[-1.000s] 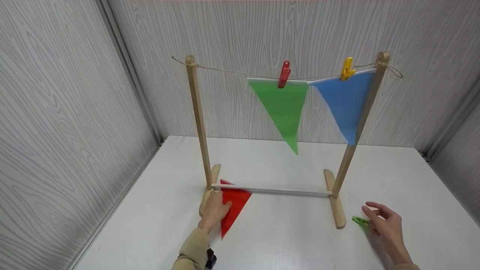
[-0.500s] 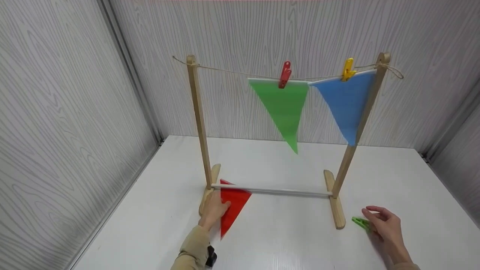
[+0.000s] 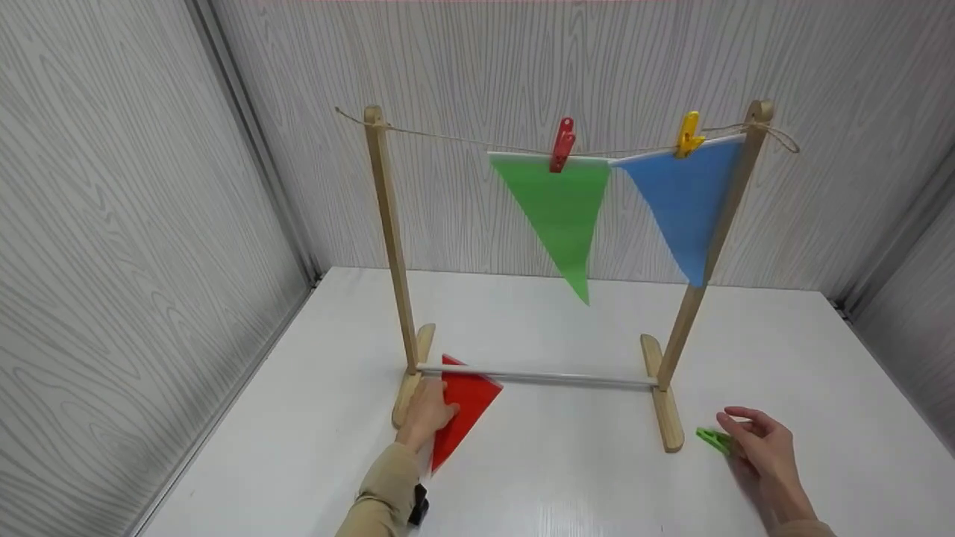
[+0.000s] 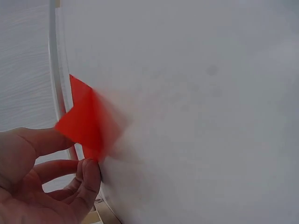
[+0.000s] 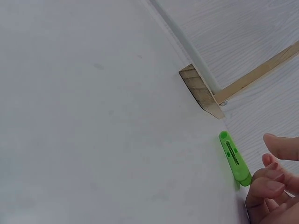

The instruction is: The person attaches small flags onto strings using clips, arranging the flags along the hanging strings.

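A red triangular flag (image 3: 462,410) lies on the white table (image 3: 559,477), partly under the stand's white bottom rod (image 3: 537,377). My left hand (image 3: 440,406) lies on the flag's left edge. In the left wrist view, thumb and fingers of that hand (image 4: 79,154) pinch the red flag (image 4: 86,119), which is blurred. A green clothespin (image 3: 715,440) lies to the right of the stand's right foot. My right hand (image 3: 735,432) is at its near end with loosely curled fingers. In the right wrist view the fingertips (image 5: 266,161) are just beside the green clothespin (image 5: 233,156), without gripping it.
A wooden stand (image 3: 388,239) carries a string (image 3: 462,142) between two posts. A green flag (image 3: 559,209) hangs from it by a red clothespin (image 3: 561,144), and a blue flag (image 3: 683,201) by a yellow clothespin (image 3: 688,133). Grey panel walls close in the table's left, back and right sides.
My right hand has drawn closer to the green clothespin and its fingers have curled more. My left hand stays on the red flag, which has shifted slightly.
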`<state>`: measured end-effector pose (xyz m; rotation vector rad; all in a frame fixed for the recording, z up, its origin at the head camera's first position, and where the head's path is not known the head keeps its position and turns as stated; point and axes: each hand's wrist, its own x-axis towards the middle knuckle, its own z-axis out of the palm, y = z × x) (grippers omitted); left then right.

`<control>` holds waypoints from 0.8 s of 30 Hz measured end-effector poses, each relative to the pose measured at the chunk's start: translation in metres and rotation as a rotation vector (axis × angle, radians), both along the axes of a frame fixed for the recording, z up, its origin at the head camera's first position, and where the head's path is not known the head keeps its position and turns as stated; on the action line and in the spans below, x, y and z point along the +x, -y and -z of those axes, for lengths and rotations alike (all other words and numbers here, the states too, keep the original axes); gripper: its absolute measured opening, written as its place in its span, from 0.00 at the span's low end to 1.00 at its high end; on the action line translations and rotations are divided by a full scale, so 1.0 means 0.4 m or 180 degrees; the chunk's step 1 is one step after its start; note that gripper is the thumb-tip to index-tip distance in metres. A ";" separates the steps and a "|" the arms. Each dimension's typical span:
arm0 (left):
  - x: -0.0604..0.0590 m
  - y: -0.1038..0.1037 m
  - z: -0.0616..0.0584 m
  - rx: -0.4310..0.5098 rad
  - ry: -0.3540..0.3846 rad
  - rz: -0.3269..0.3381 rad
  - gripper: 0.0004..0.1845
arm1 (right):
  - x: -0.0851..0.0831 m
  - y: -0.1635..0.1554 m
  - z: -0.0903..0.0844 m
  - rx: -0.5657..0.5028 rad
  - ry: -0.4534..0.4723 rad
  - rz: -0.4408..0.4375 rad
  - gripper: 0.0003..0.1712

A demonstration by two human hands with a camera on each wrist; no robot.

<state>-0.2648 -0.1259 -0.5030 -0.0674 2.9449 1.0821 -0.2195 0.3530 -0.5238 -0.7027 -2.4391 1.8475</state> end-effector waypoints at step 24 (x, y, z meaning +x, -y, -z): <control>0.000 -0.013 -0.012 0.0290 0.0191 0.0184 0.27 | 0.002 0.007 0.007 0.0182 0.0055 0.0027 0.31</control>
